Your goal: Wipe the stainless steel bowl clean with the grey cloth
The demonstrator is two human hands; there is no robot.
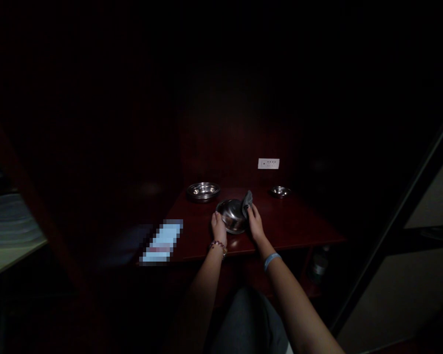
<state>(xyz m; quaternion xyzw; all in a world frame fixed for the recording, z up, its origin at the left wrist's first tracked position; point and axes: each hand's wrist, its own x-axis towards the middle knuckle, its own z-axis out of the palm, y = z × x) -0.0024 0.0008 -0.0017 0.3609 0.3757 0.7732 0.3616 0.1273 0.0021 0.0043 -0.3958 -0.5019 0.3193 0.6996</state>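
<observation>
A shiny metal bowl (232, 216) is tilted above the dark red desk (295, 223), its rounded outside showing. My left hand (219, 228) grips its left rim, with the fingers partly hidden behind it. At the bowl's right side my right hand (255, 222) holds a grey cloth (247, 204) against the metal. Behind and to the left sit stacked metal bowls (203, 191). A smaller metal bowl (280, 191) rests at the back right of the desk.
A white socket panel (268, 163) is on the back wall. A pixelated bright screen (162, 243) lies at the desk's left. Below the desk's right side stands a bottle (319, 268) on a lower shelf. A pale surface with stacked items (11, 223) is at far left.
</observation>
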